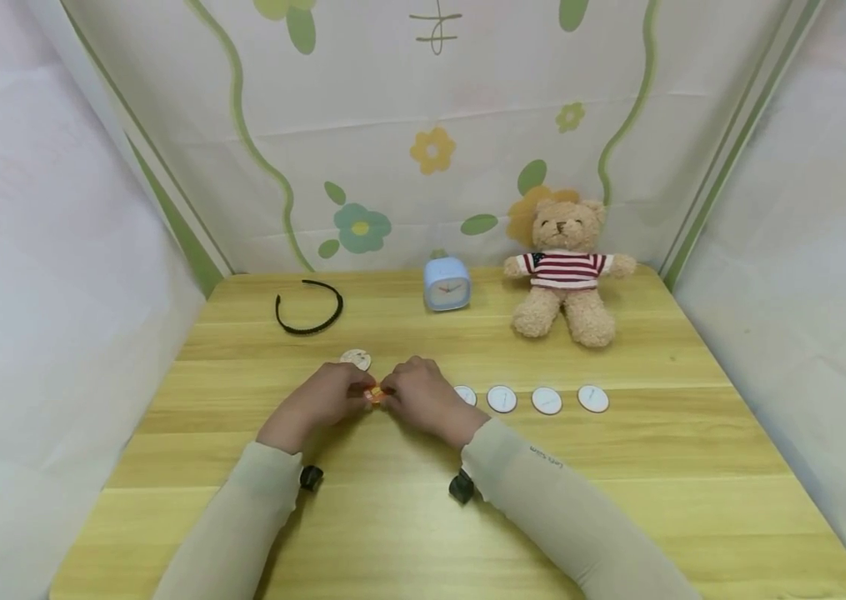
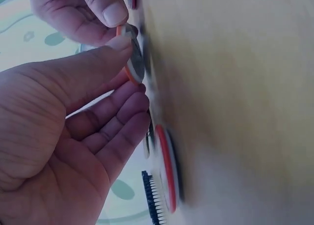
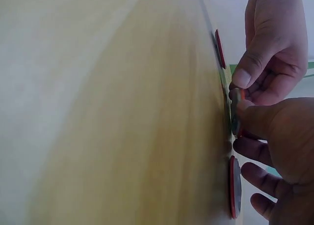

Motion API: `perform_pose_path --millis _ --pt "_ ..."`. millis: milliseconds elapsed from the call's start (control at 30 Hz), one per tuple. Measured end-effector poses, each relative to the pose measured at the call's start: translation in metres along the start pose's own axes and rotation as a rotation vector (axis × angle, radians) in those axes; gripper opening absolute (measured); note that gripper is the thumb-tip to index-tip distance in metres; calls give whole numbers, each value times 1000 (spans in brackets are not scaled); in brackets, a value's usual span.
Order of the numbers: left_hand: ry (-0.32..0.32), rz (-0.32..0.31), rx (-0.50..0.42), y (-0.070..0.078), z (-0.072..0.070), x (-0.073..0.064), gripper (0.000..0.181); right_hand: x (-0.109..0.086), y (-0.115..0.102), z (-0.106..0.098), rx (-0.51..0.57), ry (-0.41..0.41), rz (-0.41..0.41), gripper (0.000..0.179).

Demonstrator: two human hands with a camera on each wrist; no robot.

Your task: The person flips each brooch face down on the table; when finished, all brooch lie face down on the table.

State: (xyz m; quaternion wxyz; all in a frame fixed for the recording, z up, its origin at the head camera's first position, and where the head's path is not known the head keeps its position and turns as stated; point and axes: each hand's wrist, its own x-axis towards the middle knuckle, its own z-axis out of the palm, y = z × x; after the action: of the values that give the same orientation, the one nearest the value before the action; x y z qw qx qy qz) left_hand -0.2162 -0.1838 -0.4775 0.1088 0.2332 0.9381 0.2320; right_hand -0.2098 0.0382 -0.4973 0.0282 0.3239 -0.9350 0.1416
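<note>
Both hands meet over the table around one small round disc [image 1: 375,395], which shows orange and yellow patterning in the head view. My left hand [image 1: 328,396] pinches its left edge and my right hand [image 1: 423,393] its right edge. In the left wrist view the disc [image 2: 135,58] stands on edge, orange-rimmed with a grey side, under the left thumb. The right wrist view shows the disc [image 3: 237,114] pinched by both hands, the right hand's other fingers [image 3: 265,181] spread apart. Another patterned disc [image 1: 356,359] lies just beyond my left hand.
Right of my hands, white discs lie in a row, among them a near one [image 1: 501,398] and the end one [image 1: 593,398]. Behind are a black headband [image 1: 310,331], a blue alarm clock [image 1: 447,285] and a teddy bear [image 1: 565,271]. Fabric walls [image 1: 392,100] enclose the table [image 1: 392,533].
</note>
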Motion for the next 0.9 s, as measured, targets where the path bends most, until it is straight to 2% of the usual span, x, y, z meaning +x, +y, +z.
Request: perform_pose_path --millis 133,333,467,633,767,900 --pt "46 23 23 -1 -3 -3 15 0 2 -1 -11 17 2 25" --pt "103 38 33 1 -6 -5 16 1 6 0 -9 49 19 24" --pt "143 44 46 5 -7 -1 16 3 7 -1 52 88 32 21" --pt "141 32 56 6 -6 3 17 5 7 0 139 106 11 21" --pt "132 33 24 5 -5 5 15 5 7 0 118 89 -1 22" --pt "131 24 -16 4 -3 4 17 5 8 1 109 65 22 24"
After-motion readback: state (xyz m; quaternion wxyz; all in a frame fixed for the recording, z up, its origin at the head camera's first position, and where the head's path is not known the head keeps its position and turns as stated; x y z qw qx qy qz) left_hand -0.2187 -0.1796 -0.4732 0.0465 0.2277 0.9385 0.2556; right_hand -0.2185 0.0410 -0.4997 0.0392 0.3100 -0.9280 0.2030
